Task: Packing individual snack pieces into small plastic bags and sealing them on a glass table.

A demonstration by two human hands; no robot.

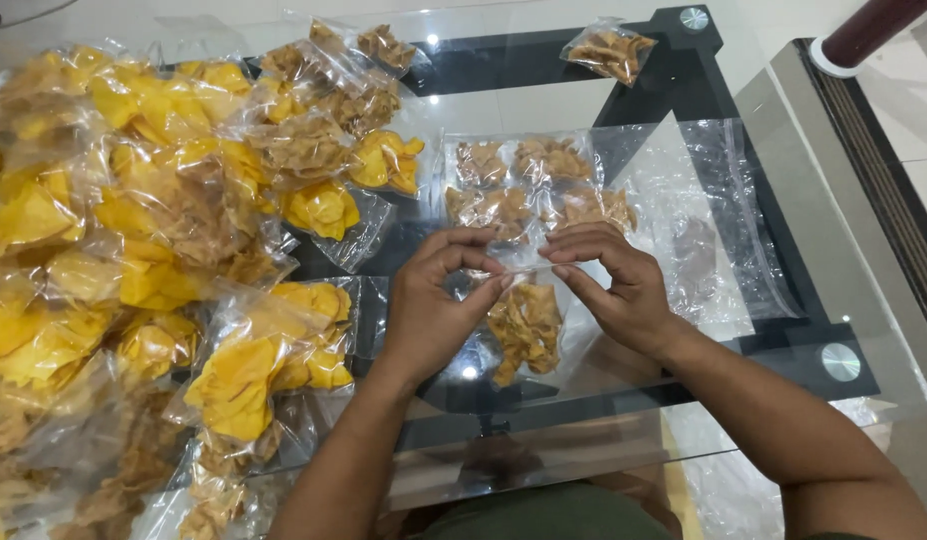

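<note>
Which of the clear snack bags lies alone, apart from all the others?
The small bag of brown chips at the table's far edge, near the round metal cap. Every other bag lies in a pile, a group or the hands.

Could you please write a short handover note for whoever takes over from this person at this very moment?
Left hand and right hand both pinch the top edge of a small clear bag of brown chips above the glass table.
Done: four filled brown-chip bags lie on a clear plastic sheet beyond the hands; a pile of yellow-chip bags lies on the left.
Left: the held bag's top looks unsealed.
</note>
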